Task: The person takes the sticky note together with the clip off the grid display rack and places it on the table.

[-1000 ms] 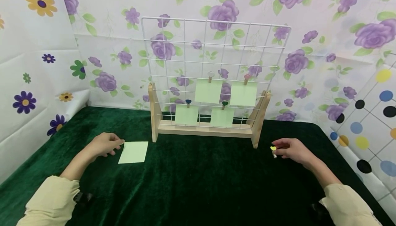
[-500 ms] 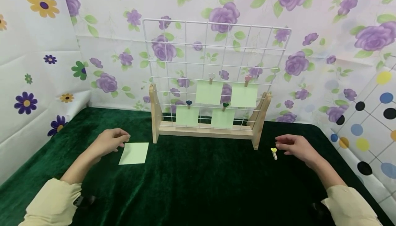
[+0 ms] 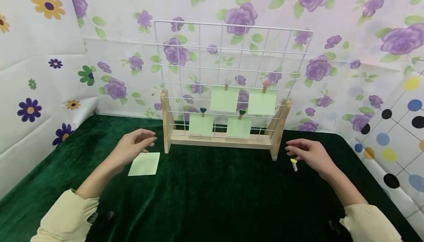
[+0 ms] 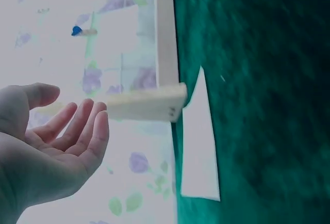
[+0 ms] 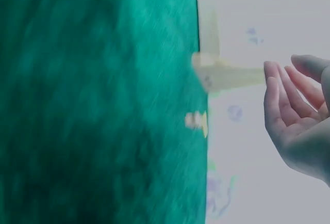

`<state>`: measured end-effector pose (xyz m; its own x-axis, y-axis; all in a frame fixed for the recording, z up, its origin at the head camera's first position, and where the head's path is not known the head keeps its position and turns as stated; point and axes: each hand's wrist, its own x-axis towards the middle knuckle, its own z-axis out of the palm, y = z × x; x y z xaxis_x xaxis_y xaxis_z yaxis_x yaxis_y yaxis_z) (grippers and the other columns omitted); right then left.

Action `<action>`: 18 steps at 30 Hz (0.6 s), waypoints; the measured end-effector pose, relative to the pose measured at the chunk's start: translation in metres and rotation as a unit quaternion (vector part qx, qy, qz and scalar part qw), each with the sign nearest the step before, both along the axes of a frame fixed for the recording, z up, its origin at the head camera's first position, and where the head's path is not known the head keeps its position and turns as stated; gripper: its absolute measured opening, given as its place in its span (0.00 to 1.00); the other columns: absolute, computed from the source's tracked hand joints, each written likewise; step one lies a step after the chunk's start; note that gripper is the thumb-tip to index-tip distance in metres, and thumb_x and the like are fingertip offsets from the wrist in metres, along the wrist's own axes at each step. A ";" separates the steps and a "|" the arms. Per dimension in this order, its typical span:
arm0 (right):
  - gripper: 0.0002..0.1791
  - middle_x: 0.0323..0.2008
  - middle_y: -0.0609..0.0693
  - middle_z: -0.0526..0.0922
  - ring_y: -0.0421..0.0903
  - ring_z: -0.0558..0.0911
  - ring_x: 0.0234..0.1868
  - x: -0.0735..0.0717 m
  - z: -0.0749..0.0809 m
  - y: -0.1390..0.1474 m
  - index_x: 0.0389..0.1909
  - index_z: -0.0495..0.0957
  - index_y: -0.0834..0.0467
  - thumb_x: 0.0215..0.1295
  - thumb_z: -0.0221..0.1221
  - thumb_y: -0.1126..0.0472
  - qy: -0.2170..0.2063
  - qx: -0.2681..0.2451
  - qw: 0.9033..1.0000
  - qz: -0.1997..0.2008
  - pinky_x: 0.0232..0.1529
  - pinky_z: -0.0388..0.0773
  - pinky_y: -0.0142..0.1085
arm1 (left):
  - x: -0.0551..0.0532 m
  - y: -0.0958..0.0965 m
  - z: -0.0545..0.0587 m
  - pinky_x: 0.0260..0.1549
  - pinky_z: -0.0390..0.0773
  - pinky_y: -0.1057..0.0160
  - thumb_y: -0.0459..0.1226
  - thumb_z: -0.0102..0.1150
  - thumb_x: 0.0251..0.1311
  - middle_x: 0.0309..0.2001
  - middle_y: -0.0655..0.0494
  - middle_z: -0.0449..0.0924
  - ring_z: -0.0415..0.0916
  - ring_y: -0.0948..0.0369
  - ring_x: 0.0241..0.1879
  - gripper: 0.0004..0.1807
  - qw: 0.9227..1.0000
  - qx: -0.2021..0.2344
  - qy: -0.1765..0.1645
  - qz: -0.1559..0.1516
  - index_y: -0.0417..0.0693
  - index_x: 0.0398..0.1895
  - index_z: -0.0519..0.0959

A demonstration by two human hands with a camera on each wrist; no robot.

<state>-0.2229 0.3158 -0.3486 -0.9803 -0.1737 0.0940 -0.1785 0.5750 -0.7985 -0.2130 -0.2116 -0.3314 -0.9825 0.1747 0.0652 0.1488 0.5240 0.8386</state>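
Observation:
My left hand (image 3: 132,147) hovers just above and behind a pale green paper note (image 3: 144,164) that lies on the cloth. Its fingers are loosely bent with nothing between them, as the left wrist view also shows. On the other side, my right hand (image 3: 309,155) is held in the air with relaxed fingers, empty. Just below its fingertips lies a small clothespin (image 3: 294,165) with a yellow heart. Between the hands stands a white wire grid rack (image 3: 232,47). Several green notes hang on it from heart clothespins, among them an upper note (image 3: 225,99) under a white heart clothespin (image 3: 226,84).
The rack's wooden base has a left upright (image 3: 166,120) and a right upright (image 3: 281,130) joined by a low bar. A dark green velvet cloth (image 3: 212,194) covers the table. Flowered sheeting (image 3: 122,54) hangs behind, and dotted sheeting closes the right side.
My right fingers have let go of the yellow heart clothespin, which now lies on the cloth. The left hand has left the note's corner and risen forward and to the right.

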 end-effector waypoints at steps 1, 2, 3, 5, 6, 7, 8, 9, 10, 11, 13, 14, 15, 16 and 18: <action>0.23 0.48 0.65 0.81 0.47 0.84 0.43 0.001 0.002 -0.004 0.57 0.74 0.67 0.72 0.54 0.52 0.010 -0.005 1.000 -0.001 0.41 0.81 0.41 | 0.000 0.003 0.001 0.49 0.76 0.48 0.45 0.45 0.74 0.59 0.36 0.72 0.72 0.44 0.56 0.25 1.000 0.007 0.004 -0.002 0.35 0.63 0.66; 0.23 0.48 0.65 0.81 0.47 0.84 0.43 0.002 0.004 -0.008 0.57 0.74 0.67 0.72 0.54 0.52 0.020 -0.009 1.000 -0.002 0.40 0.81 0.41 | 0.001 0.007 0.002 0.49 0.75 0.48 0.44 0.45 0.74 0.60 0.36 0.71 0.72 0.44 0.56 0.24 1.000 0.014 0.006 -0.003 0.35 0.63 0.66; 0.23 0.49 0.65 0.81 0.46 0.84 0.42 0.003 0.006 -0.012 0.57 0.75 0.67 0.72 0.54 0.52 0.028 -0.012 1.000 -0.002 0.40 0.81 0.41 | 0.001 0.010 0.003 0.50 0.75 0.49 0.43 0.46 0.74 0.60 0.37 0.71 0.72 0.44 0.56 0.24 1.000 0.021 0.008 -0.005 0.35 0.63 0.66; 0.24 0.49 0.64 0.81 0.42 0.83 0.41 0.003 0.011 -0.020 0.57 0.75 0.66 0.72 0.55 0.51 0.036 -0.019 0.999 -0.004 0.40 0.81 0.40 | 0.002 0.016 0.004 0.51 0.75 0.49 0.42 0.47 0.74 0.60 0.37 0.71 0.71 0.44 0.57 0.23 0.999 0.035 0.009 -0.007 0.34 0.63 0.66; 0.24 0.49 0.64 0.81 0.40 0.83 0.41 0.003 0.013 -0.024 0.57 0.75 0.67 0.71 0.56 0.52 0.040 -0.023 0.999 -0.004 0.39 0.81 0.40 | 0.002 0.019 0.003 0.51 0.75 0.49 0.41 0.47 0.73 0.60 0.37 0.71 0.71 0.45 0.58 0.23 0.999 0.040 0.011 -0.008 0.34 0.63 0.66; 0.24 0.49 0.64 0.81 0.39 0.83 0.41 0.003 0.016 -0.028 0.58 0.74 0.67 0.71 0.56 0.52 0.043 -0.027 0.999 -0.003 0.40 0.81 0.39 | 0.002 0.022 0.003 0.52 0.74 0.49 0.41 0.48 0.73 0.60 0.38 0.71 0.71 0.45 0.58 0.23 0.999 0.046 0.012 -0.008 0.34 0.63 0.66; 0.24 0.49 0.64 0.81 0.37 0.83 0.40 0.003 0.018 -0.031 0.58 0.74 0.67 0.71 0.56 0.53 0.047 -0.030 0.998 -0.002 0.40 0.81 0.38 | 0.002 0.025 0.003 0.52 0.74 0.48 0.41 0.49 0.73 0.60 0.38 0.71 0.71 0.45 0.58 0.23 0.999 0.050 0.015 -0.008 0.34 0.63 0.67; 0.24 0.49 0.64 0.81 0.38 0.83 0.41 0.003 0.020 -0.034 0.58 0.74 0.67 0.71 0.56 0.53 0.051 -0.031 0.998 -0.002 0.40 0.81 0.38 | 0.002 0.028 0.003 0.53 0.73 0.47 0.41 0.50 0.72 0.60 0.38 0.72 0.70 0.45 0.59 0.23 0.998 0.054 0.018 -0.008 0.34 0.63 0.67; 0.24 0.48 0.63 0.81 0.40 0.83 0.41 0.002 0.022 -0.037 0.58 0.74 0.67 0.71 0.56 0.53 0.056 -0.033 0.998 -0.002 0.40 0.81 0.37 | 0.001 0.031 0.002 0.53 0.73 0.46 0.40 0.50 0.72 0.60 0.39 0.72 0.70 0.46 0.59 0.23 0.998 0.058 0.021 -0.009 0.34 0.62 0.67; 0.23 0.48 0.63 0.81 0.42 0.83 0.41 0.002 0.023 -0.039 0.57 0.75 0.67 0.71 0.56 0.53 0.062 -0.032 0.998 -0.002 0.39 0.81 0.36 | 0.000 0.033 0.003 0.53 0.72 0.46 0.40 0.51 0.72 0.59 0.39 0.73 0.70 0.46 0.59 0.22 0.998 0.060 0.026 -0.008 0.34 0.62 0.68; 0.23 0.48 0.63 0.81 0.42 0.83 0.42 0.002 0.027 -0.044 0.57 0.75 0.66 0.71 0.56 0.53 0.075 -0.031 0.997 -0.001 0.39 0.80 0.33 | -0.002 0.039 0.004 0.55 0.71 0.46 0.39 0.51 0.71 0.59 0.40 0.73 0.70 0.46 0.59 0.22 0.997 0.066 0.036 -0.007 0.35 0.62 0.68; 0.23 0.49 0.63 0.81 0.42 0.83 0.42 0.002 0.029 -0.047 0.57 0.76 0.65 0.71 0.56 0.53 0.080 -0.031 0.996 -0.001 0.38 0.80 0.32 | -0.003 0.042 0.005 0.55 0.70 0.46 0.39 0.51 0.71 0.59 0.40 0.73 0.70 0.47 0.60 0.21 0.997 0.069 0.039 -0.007 0.36 0.62 0.68; 0.22 0.49 0.63 0.81 0.42 0.83 0.42 0.001 0.031 -0.049 0.57 0.76 0.65 0.71 0.56 0.53 0.085 -0.031 0.996 0.000 0.39 0.80 0.33 | -0.004 0.045 0.006 0.56 0.70 0.46 0.39 0.51 0.71 0.59 0.41 0.73 0.69 0.47 0.60 0.21 0.997 0.072 0.041 -0.007 0.36 0.62 0.68; 0.22 0.48 0.63 0.82 0.40 0.83 0.40 0.001 0.033 -0.052 0.57 0.76 0.64 0.71 0.56 0.53 0.091 -0.030 0.995 0.000 0.38 0.80 0.32 | -0.005 0.048 0.007 0.57 0.69 0.46 0.38 0.51 0.71 0.59 0.41 0.73 0.68 0.47 0.61 0.21 0.996 0.075 0.044 -0.007 0.36 0.62 0.68; 0.22 0.49 0.62 0.82 0.37 0.82 0.40 0.000 0.037 -0.058 0.58 0.76 0.63 0.71 0.56 0.53 0.098 -0.031 0.995 0.003 0.39 0.80 0.33 | -0.007 0.055 0.009 0.58 0.68 0.47 0.38 0.51 0.71 0.60 0.41 0.73 0.67 0.47 0.62 0.21 0.995 0.083 0.048 -0.010 0.37 0.63 0.67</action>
<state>-0.2233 0.2583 -0.3121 -0.9413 -0.1666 0.2936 -0.3368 0.5243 -0.7821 -0.2198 -0.1567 -0.3220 -0.9670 0.1728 0.1872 0.2405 0.3762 0.8948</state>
